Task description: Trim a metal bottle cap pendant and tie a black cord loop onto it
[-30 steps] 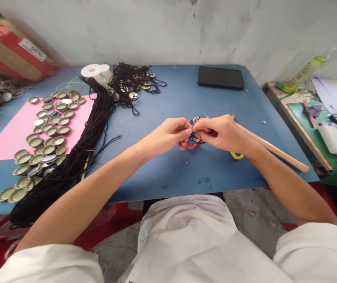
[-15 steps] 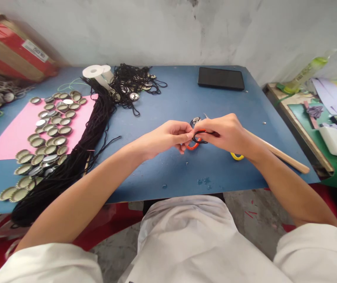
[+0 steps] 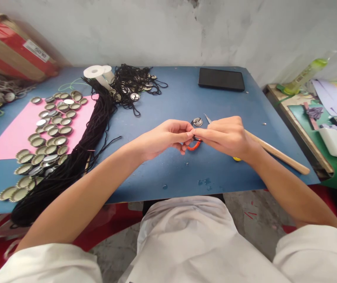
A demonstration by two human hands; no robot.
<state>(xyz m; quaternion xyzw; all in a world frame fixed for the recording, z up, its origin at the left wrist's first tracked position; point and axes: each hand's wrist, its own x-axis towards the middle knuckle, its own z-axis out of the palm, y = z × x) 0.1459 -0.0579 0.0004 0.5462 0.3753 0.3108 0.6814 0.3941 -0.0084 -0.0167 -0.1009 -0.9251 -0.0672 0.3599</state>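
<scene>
The left hand (image 3: pixel 162 137) and right hand (image 3: pixel 227 135) meet at the middle of the blue tabletop (image 3: pixel 168 173). Their fingers are closed in a pinch on a thin black cord (image 3: pixel 197 138). A cap (image 3: pixel 197 122) lies just behind, scissors (image 3: pixel 193 146) below. It seems wise to keep the cord tight and the pinch close to the knot.

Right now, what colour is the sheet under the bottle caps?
Pink sheet, under the bottle caps; the head view shows it.
</scene>
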